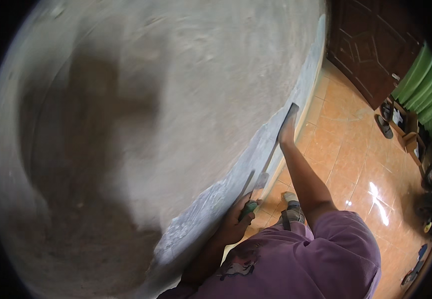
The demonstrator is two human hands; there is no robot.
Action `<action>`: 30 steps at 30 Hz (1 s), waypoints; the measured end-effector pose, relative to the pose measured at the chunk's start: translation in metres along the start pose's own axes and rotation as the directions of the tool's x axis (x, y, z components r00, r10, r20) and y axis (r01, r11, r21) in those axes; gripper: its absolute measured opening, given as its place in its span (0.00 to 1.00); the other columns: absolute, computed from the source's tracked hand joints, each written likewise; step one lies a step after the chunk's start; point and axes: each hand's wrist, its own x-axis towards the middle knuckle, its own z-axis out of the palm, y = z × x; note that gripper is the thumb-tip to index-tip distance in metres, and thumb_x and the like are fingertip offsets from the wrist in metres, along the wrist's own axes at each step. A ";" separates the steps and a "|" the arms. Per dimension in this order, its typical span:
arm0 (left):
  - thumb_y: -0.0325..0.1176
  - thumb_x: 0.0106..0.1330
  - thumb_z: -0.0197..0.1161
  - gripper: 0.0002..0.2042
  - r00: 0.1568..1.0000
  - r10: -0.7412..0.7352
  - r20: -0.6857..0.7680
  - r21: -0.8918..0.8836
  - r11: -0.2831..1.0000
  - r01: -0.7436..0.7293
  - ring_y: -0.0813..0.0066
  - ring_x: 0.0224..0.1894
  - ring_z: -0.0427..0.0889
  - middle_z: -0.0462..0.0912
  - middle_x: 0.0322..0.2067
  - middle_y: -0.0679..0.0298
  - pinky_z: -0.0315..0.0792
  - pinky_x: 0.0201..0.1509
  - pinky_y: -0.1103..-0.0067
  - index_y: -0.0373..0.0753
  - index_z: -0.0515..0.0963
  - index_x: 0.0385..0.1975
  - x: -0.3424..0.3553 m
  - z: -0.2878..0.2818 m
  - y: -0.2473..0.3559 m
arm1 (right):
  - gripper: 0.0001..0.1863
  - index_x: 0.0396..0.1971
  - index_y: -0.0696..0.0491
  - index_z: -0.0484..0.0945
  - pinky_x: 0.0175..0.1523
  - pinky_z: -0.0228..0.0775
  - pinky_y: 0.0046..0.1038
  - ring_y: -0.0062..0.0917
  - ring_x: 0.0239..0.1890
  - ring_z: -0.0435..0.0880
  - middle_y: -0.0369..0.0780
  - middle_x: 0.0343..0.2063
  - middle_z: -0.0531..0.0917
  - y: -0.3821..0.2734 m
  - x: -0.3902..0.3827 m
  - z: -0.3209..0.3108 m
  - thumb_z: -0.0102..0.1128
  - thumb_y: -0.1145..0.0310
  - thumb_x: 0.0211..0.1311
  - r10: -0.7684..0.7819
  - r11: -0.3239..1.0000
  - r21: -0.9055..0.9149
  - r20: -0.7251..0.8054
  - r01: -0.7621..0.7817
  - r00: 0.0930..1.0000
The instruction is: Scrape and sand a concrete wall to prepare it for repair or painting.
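Observation:
I face a rough grey plastered wall (pixel 176 99) with a bluish-grey smoother band (pixel 211 204) along its lower part. My left hand (pixel 235 225) grips a green-handled putty knife (pixel 248 208); its metal blade (pixel 260 180) points down along the band. My right hand (pixel 286 133) reaches further down the wall and holds a dark flat trowel (pixel 291 113) pressed against the band near the floor. My purple shirt (pixel 305 259) fills the lower edge of the view.
Glossy orange floor tiles (pixel 355 164) run along the wall's foot. My foot in a sandal (pixel 291 209) stands near the wall. A dark wooden door (pixel 370 45), green curtain (pixel 425 84), wooden shelf (pixel 405 124) and sandals (pixel 384 125) lie to the right.

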 end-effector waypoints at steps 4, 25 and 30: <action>0.21 0.67 0.50 0.26 0.975 -0.216 -0.051 -0.086 0.974 0.211 0.83 0.40 0.71 0.74 0.53 0.63 0.68 0.45 0.83 0.36 0.58 0.67 0.018 0.007 0.015 | 0.32 0.71 0.61 0.36 0.76 0.28 0.33 0.37 0.75 0.41 0.52 0.72 0.45 0.056 -0.010 -0.011 0.24 0.57 0.77 -0.191 0.882 -0.437 0.014 0.178 0.981; 0.24 0.68 0.50 0.23 0.941 -0.321 -0.104 -0.123 0.943 0.308 0.85 0.34 0.70 0.76 0.52 0.65 0.70 0.39 0.84 0.34 0.60 0.64 0.070 0.031 0.034 | 0.35 0.70 0.65 0.35 0.76 0.25 0.38 0.42 0.76 0.35 0.55 0.73 0.40 0.009 0.054 -0.035 0.30 0.58 0.75 -0.247 0.886 -0.428 -0.115 0.177 0.962; 0.25 0.69 0.51 0.19 0.923 -0.344 -0.170 -0.124 0.937 0.326 0.84 0.33 0.71 0.77 0.44 0.66 0.69 0.38 0.83 0.35 0.64 0.59 0.074 0.025 0.036 | 0.36 0.71 0.65 0.31 0.75 0.17 0.44 0.42 0.76 0.27 0.52 0.73 0.34 0.013 -0.006 0.000 0.29 0.57 0.75 -0.102 0.861 -0.499 0.019 0.098 0.995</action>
